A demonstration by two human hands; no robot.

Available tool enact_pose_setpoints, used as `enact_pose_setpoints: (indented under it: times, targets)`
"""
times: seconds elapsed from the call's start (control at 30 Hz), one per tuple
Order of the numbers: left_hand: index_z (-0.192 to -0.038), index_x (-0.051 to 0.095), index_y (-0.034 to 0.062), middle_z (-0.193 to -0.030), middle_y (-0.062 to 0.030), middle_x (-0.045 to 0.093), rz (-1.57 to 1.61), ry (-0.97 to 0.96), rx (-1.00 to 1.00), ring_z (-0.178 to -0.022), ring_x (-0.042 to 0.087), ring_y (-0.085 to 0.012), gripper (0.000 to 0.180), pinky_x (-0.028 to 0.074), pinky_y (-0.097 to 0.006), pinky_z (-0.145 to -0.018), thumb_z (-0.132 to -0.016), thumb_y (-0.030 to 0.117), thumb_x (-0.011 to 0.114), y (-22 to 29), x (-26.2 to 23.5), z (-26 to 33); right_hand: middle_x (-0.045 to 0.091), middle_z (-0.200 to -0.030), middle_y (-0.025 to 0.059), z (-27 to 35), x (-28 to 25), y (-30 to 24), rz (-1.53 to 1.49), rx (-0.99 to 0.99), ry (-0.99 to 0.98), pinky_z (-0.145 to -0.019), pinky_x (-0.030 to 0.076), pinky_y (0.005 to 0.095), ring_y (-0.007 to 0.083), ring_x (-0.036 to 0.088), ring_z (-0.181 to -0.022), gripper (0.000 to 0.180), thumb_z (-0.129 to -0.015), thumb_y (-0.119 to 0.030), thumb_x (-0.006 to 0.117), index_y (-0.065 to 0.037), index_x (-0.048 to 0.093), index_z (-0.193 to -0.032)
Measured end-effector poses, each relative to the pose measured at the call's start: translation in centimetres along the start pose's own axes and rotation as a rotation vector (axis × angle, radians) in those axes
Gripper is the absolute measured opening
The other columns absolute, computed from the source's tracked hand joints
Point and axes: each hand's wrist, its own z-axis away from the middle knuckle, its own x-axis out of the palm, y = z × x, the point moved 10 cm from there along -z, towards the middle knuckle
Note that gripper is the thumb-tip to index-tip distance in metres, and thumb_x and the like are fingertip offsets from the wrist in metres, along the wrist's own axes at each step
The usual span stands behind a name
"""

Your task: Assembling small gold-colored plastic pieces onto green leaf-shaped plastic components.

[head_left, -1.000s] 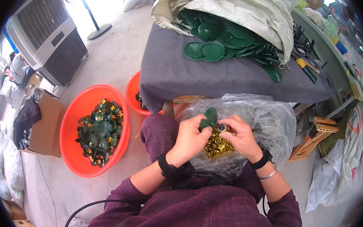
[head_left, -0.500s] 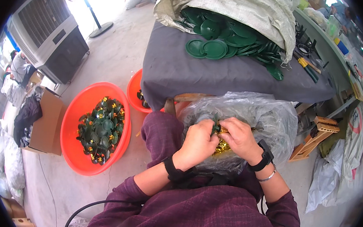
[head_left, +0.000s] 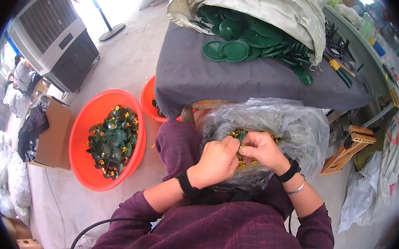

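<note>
In the head view, we have the left hand closed on a small green disc, over a clear plastic bag at our lap; the right hand bends its fingers in against it, though we cannot tell whether they grip anything. We judge that a slack pinch could let the disc drop among the loose gold pieces below, and that the bag's crumpled folds might snag our fingers. To the left sits a wide orange tub of green-and-gold parts, our left knee standing between. On the far side, the grey-covered counter crowds the bag, bearing a white sack spilling green plates, with pliers farther right.
</note>
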Motion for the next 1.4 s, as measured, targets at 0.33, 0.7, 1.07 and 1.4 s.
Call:
enact_pose_setpoints:
  times: [0.33,0.7,1.07,1.4]
  targets:
    - [-0.101,0.061,-0.0035,-0.067,-0.0066,0.063,-0.052,0.485,-0.546,-0.058,0.058,-0.0117,0.029,0.047,-0.028,-0.056,-0.073,-0.002,0.056,-12.2,-23.0,4.9,0.068,-0.09,0.0123,-1.8,-3.8,7.5,0.76,0.119,-0.256,-0.073,0.052,0.0338,0.0246,0.066,-0.081,0.033,-0.079,-0.026,0.07,0.0,0.065,-0.099]
    - [-0.116,0.056,0.0008,-0.108,-0.0174,0.062,-0.612,0.212,0.046,-0.1,0.058,-0.0357,0.047,0.048,-0.043,-0.086,-0.073,0.017,0.068,-3.4,-14.4,-9.9,0.064,-0.109,0.0196,-2.5,-0.7,17.6,1.418,0.147,-0.795,-0.086,0.049,0.0434,0.036,0.061,-0.103,0.04,-0.08,-0.016,0.059,-0.005,0.061,-0.118]
    - [-0.092,0.066,0.0037,-0.096,-0.0149,0.064,-0.723,-0.031,-0.062,-0.092,0.06,-0.0343,0.025,0.051,-0.043,-0.078,-0.08,0.025,0.064,-7.5,-5.2,-20.9,0.067,-0.09,0.0196,-2.2,-1.6,15.2,1.3,0.238,-0.712,-0.072,0.05,0.0442,0.0371,0.064,-0.082,0.024,-0.076,-0.011,0.059,0.001,0.068,-0.094]
    - [-0.105,0.068,0.0091,-0.098,-0.0135,0.065,-0.559,0.286,0.016,-0.091,0.06,-0.0345,0.025,0.05,-0.044,-0.079,-0.085,0.022,0.06,-5.5,-9.1,-17.8,0.067,-0.104,0.013,-2.1,-2.6,19.0,1.479,0.232,-0.78,-0.083,0.047,0.0466,0.0338,0.063,-0.098,0.033,-0.083,-0.024,0.059,-0.013,0.067,-0.113]
